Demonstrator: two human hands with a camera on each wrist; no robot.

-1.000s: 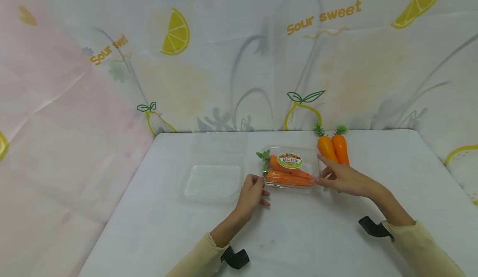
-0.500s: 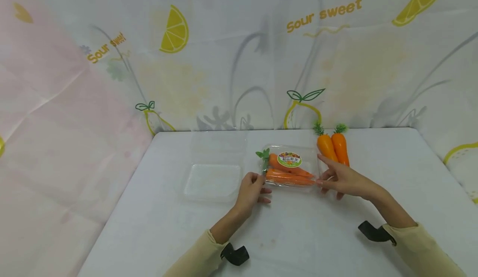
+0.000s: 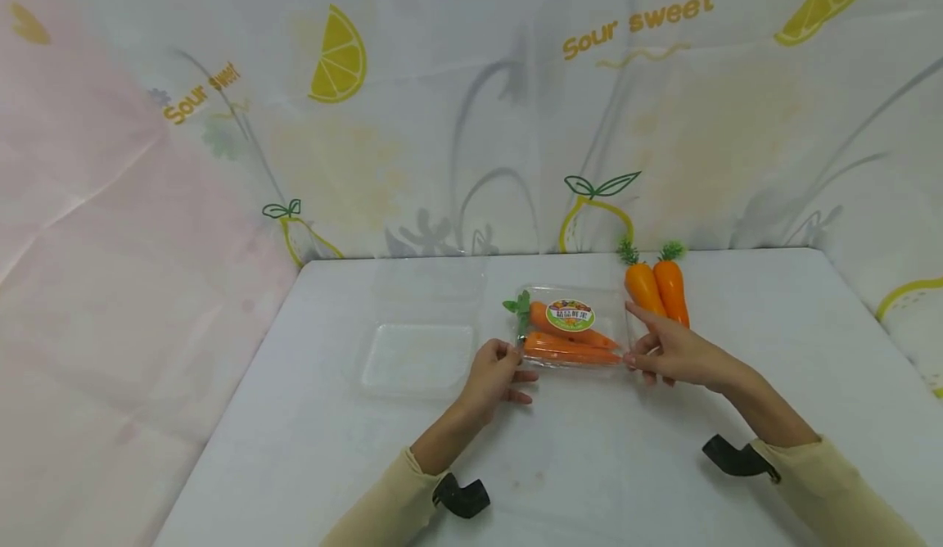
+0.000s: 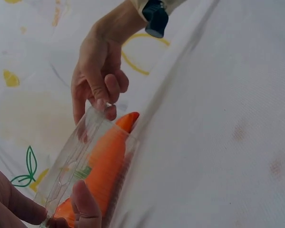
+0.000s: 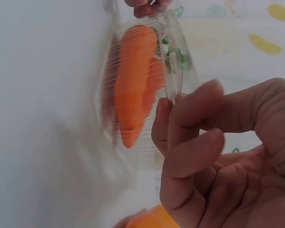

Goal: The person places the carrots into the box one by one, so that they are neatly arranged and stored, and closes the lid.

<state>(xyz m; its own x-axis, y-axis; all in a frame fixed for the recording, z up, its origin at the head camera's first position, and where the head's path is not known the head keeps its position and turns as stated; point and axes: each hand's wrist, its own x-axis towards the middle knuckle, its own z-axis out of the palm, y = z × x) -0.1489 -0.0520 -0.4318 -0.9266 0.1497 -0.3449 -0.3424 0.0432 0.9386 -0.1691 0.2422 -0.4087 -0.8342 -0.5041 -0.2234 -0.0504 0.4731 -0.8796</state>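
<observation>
A see-through plastic box (image 3: 610, 305) lies on the table with orange carrots (image 3: 567, 345), green leaves (image 3: 524, 308) and an oval label (image 3: 570, 315). Its lid covers the carrots. My left hand (image 3: 488, 383) pinches the box's near left corner between thumb and finger. At the near right corner, my right hand (image 3: 681, 354) pinches the rim, its index finger reaching along the right side. In the left wrist view, the right hand (image 4: 98, 71) grips the far end of the rim. The right wrist view shows bent fingers of the right hand (image 5: 213, 152) at the rim.
A second see-through container (image 3: 420, 391) sits left of the box, its lid tilted back. Two loose carrots with green tops, one light orange (image 3: 644, 289) and one deeper orange (image 3: 670, 289), lie behind the right hand. A printed cloth (image 3: 457, 105) hangs behind the white table (image 3: 560, 465).
The head view has shifted slightly. Both hands stay at the same corners of the box, and the lower fingers of the right hand have moved a little.
</observation>
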